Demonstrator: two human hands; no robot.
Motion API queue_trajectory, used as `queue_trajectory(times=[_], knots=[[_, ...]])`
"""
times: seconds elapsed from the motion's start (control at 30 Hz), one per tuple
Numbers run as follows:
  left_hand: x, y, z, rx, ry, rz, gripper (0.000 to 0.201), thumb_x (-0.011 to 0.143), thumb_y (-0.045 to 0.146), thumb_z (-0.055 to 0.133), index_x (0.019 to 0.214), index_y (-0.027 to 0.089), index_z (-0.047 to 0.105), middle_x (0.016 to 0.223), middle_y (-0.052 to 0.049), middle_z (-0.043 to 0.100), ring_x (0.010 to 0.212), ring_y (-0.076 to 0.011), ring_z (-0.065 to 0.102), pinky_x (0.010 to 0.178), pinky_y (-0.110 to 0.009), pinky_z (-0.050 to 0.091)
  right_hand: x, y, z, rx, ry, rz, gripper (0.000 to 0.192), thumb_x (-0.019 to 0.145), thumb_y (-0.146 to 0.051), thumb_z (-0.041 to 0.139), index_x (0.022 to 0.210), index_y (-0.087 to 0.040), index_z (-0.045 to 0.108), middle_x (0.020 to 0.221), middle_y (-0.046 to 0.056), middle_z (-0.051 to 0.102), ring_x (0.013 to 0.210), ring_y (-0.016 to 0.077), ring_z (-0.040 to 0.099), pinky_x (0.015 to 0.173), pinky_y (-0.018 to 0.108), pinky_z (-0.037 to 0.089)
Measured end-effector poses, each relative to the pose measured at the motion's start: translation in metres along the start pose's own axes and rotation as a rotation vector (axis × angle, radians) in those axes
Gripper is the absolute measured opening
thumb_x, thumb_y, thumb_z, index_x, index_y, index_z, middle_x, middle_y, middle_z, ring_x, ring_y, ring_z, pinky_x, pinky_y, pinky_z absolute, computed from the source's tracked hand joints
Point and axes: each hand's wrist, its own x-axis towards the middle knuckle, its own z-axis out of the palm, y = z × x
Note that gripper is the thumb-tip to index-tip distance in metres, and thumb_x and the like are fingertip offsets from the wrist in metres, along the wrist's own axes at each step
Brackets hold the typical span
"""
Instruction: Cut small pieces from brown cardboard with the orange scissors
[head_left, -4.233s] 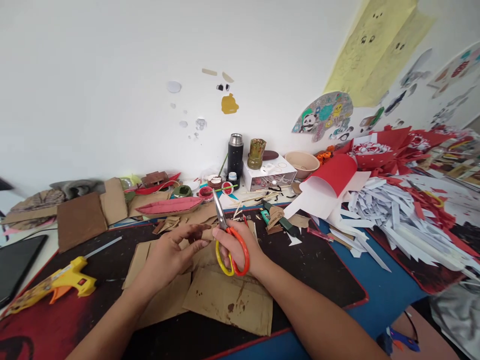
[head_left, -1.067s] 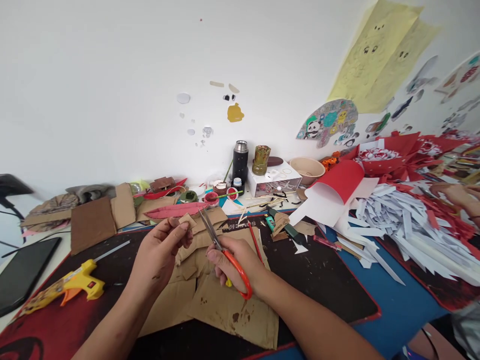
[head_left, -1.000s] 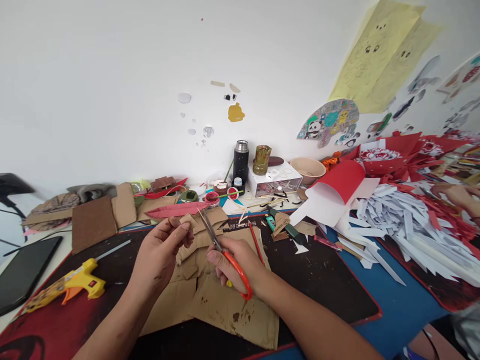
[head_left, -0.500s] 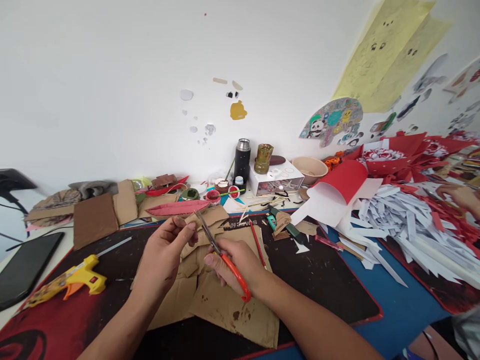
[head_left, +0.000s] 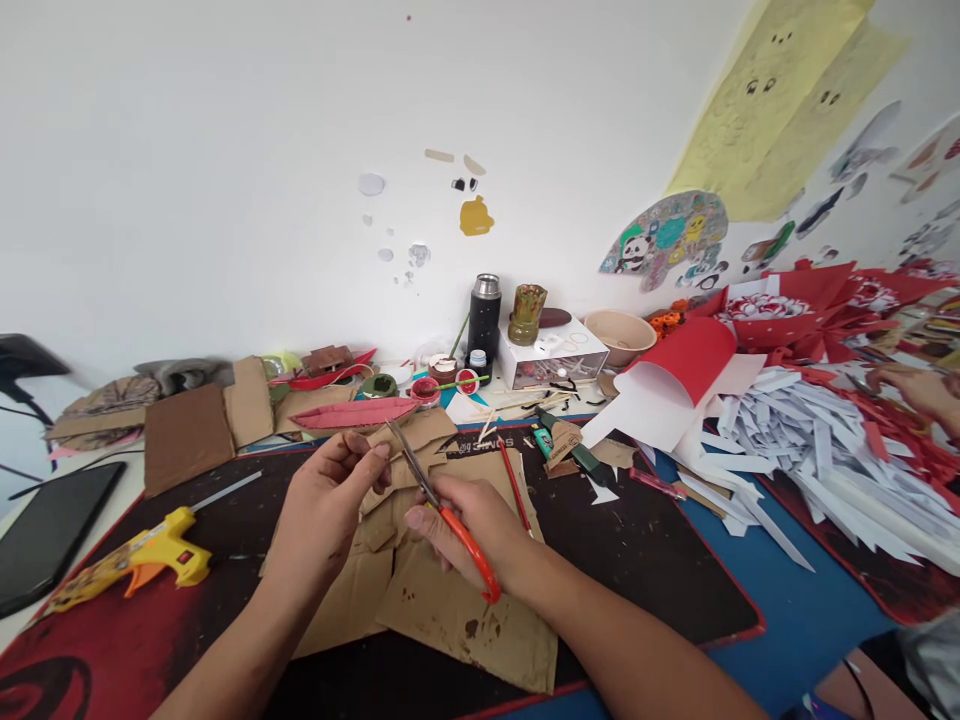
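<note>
My right hand [head_left: 461, 530] grips a pair of scissors [head_left: 471, 552] by the orange-red handles. The blades point up and to the left, their tips close to the fingers of my left hand [head_left: 330, 500]. That left hand is closed in a pinch of thumb and forefinger; whatever it holds there is too small to make out. Beneath both hands lie pieces of brown cardboard [head_left: 480, 630], the nearest one stained with dark spots. A red pencil-like stick [head_left: 514, 487] rests on the cardboard just right of the scissors.
To the left lie a yellow glue gun [head_left: 169, 550] and a black tablet-like device [head_left: 56, 540]. Paint pots [head_left: 426, 391], a black flask [head_left: 485, 318] and a white box [head_left: 555, 355] line the wall. Heaped paper strips [head_left: 810, 440] cover the right, where another person's hand [head_left: 919, 390] shows.
The view has shifted very slightly. Both hands and the scissors keep almost the same pose, with the blade tips still by the left fingers.
</note>
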Motion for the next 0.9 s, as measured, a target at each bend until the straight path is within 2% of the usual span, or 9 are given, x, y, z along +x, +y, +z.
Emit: queue_trajectory(times=[0.57,0.77,0.9], knots=[[-0.0009,0.0048,0.0045,0.084,0.002,0.002,0.036,0.084,0.052,0.081,0.077,0.027,0.057,0.066,0.003,0.062,0.066,-0.0195,0.059,0.066,-0.032,0.049,0.0003,-0.0019,-0.0007,-0.012,-0.003,0.004,0.032,0.104,-0.051,0.066,0.089,-0.024,0.058,0.066,-0.003,0.058,0.056,0.0152,0.054,0.055,0.027,0.037],[-0.0015,0.0037,0.0059,0.07,-0.001,-0.008,0.035,0.084,0.051,0.082,0.077,0.027,0.058,0.065,0.003,0.063,0.066,-0.0192,0.059,0.066,-0.031,0.048,0.0002,-0.0019,-0.0004,-0.052,0.022,0.026,0.037,0.104,-0.049,0.066,0.082,-0.024,0.049,0.064,-0.004,0.055,0.055,0.0142,0.05,0.055,0.028,0.034],[-0.0022,0.0029,0.0067,0.071,0.006,-0.003,0.036,0.084,0.051,0.082,0.076,0.027,0.057,0.065,0.003,0.063,0.066,-0.0191,0.059,0.066,-0.031,0.047,0.0001,-0.0045,-0.0013,-0.068,0.025,0.029,0.037,0.105,-0.049,0.064,0.082,-0.024,0.05,0.06,-0.005,0.053,0.053,0.0141,0.048,0.054,0.028,0.031]])
